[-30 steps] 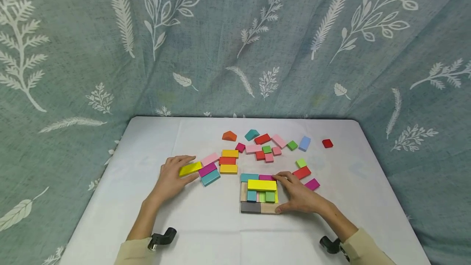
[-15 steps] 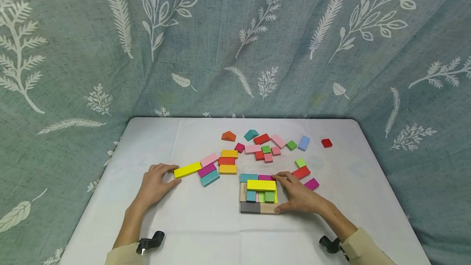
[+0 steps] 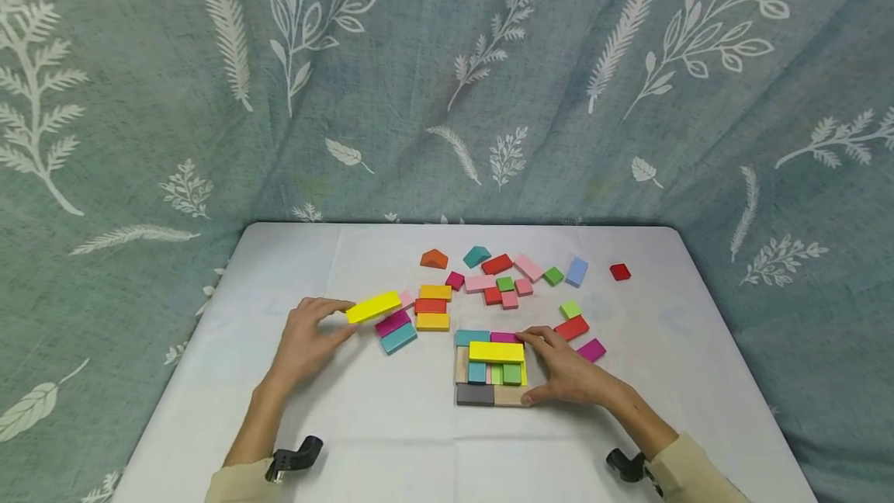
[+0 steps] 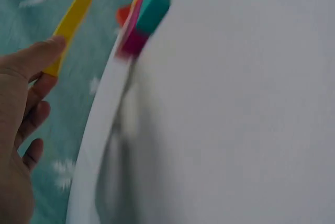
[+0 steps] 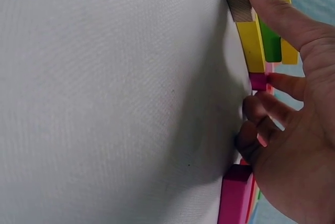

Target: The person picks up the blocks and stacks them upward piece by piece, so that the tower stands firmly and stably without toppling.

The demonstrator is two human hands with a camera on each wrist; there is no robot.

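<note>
Left hand (image 3: pixel 306 341) pinches a yellow block (image 3: pixel 373 307), half hiding a pink block (image 3: pixel 407 300) (its left end covered); right hand (image 3: pixel 567 371) grips the block stack (image 3: pixel 496 354).

Compared with half a second ago, the left hand (image 3: pixel 307 341) has shifted away from the table's (image 3: pixel 391 433) left edge and toward its far edge. The yellow block (image 3: pixel 373 307) it pinches by the end nearer that left edge has gone the same way, now raised off the table and partly hiding the pink block (image 3: pixel 408 300) in the head view.
</note>
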